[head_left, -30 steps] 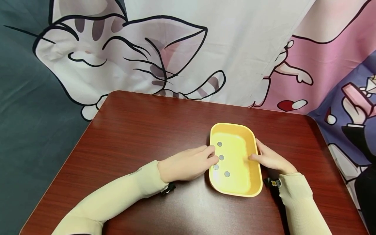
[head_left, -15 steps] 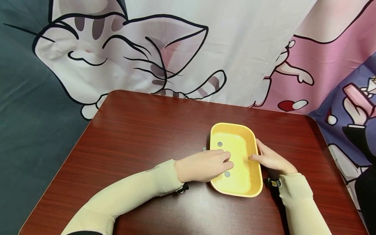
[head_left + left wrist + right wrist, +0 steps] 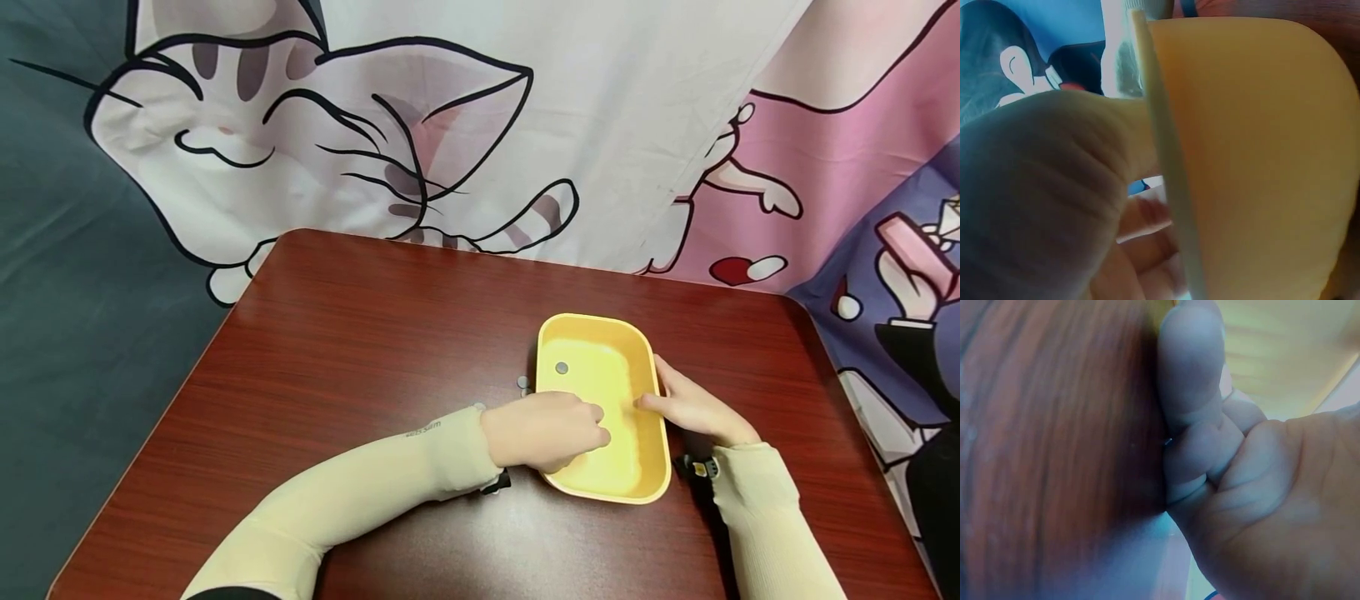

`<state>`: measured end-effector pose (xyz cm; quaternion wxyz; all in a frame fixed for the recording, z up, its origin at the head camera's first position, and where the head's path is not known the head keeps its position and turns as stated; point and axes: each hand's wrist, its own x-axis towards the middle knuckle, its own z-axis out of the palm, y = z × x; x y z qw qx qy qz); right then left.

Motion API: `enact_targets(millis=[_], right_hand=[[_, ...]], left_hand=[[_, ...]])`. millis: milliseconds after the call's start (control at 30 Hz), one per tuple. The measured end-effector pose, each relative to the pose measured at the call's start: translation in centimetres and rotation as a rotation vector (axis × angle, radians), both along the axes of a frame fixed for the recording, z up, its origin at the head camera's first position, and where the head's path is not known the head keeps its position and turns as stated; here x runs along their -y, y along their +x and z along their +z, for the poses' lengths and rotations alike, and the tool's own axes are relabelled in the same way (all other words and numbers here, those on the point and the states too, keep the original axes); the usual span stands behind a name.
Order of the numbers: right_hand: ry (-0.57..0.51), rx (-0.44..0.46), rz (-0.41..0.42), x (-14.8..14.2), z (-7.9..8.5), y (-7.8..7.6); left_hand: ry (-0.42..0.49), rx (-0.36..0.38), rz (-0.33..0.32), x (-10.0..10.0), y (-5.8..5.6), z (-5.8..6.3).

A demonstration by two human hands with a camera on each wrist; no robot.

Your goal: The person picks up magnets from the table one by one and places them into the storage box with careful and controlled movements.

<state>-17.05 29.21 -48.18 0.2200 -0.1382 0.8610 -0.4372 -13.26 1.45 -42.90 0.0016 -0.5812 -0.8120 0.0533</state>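
My left hand (image 3: 551,429) reaches over the near-left rim of a yellow plastic box (image 3: 615,483), its fingers bent down inside. In the left wrist view the box wall (image 3: 1260,156) hides the fingertips, so whether they pinch anything cannot be seen. One small round grey disc, like a coin (image 3: 562,367), lies on the box floor. Just outside the left wall, another grey disc (image 3: 522,382) lies on the table, with part of a further one beside it, half hidden by my hand. My right hand (image 3: 697,404) grips the right wall, thumb inside and fingers outside.
The box stands on a dark red wooden table (image 3: 390,325), right of its middle. A curtain printed with cartoon cats (image 3: 480,125) hangs behind the far edge. A small grey edge shows by the left cuff, too little to identify.
My left hand has moved right and slightly down, from the left rim into the box, covering discs seen there earlier. Discs on the table have come into sight behind it. My right hand keeps its grip.
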Motion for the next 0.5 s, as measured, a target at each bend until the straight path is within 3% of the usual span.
enact_targets(millis=[500], right_hand=[[0.051,-0.047,0.012,-0.1,0.1,0.0]], left_hand=[[-0.077,0.052,0.070,-1.4,0.3,-0.8]])
